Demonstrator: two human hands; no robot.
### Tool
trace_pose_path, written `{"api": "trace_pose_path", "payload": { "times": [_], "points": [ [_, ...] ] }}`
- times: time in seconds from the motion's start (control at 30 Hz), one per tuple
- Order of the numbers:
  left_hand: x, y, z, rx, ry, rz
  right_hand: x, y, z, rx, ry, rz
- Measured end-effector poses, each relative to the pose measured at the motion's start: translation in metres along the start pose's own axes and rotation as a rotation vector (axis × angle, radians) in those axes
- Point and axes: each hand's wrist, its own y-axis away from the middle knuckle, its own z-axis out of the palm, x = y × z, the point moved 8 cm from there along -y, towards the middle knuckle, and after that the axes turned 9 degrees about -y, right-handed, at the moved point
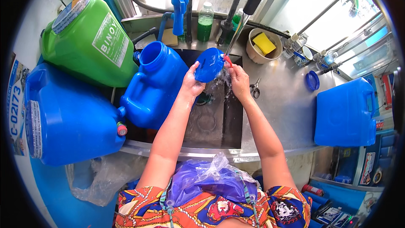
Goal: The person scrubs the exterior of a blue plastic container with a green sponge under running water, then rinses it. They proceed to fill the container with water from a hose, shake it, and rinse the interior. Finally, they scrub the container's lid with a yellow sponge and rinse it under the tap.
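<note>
My left hand (194, 80) grips a round blue lid (209, 65) by its left edge over the sink (201, 120). At the lid's right side, my right hand (239, 81) is closed on a small red handle (228, 61), near the lower end of a slanting metal pipe (238, 31). Water splashes between the lid and my right hand. An uncapped blue jug (162, 86) leans in the sink's left part, beside my left forearm. I cannot tell whether the red handle is joined to the pipe.
A green container (90, 38) and a blue container (71, 114) crowd the left side. Behind the sink are a blue tap (179, 6) and a bottle of green liquid (205, 23). Scissors (255, 88), a tub with sponges (265, 48), a blue cap (312, 80) and another blue container (346, 114) stand right.
</note>
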Motion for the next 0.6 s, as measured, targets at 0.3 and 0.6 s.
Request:
{"api": "trace_pose_path", "payload": {
  "times": [0.3, 0.6],
  "points": [
    [0.006, -0.008, -0.020, 0.156, -0.034, 0.078, 0.014, 0.003, 0.008, -0.137, 0.014, 0.023],
    [0.022, 0.000, 0.000, 0.085, -0.232, 0.135, 0.044, 0.001, -0.004, -0.136, 0.167, 0.344]
  ]
}}
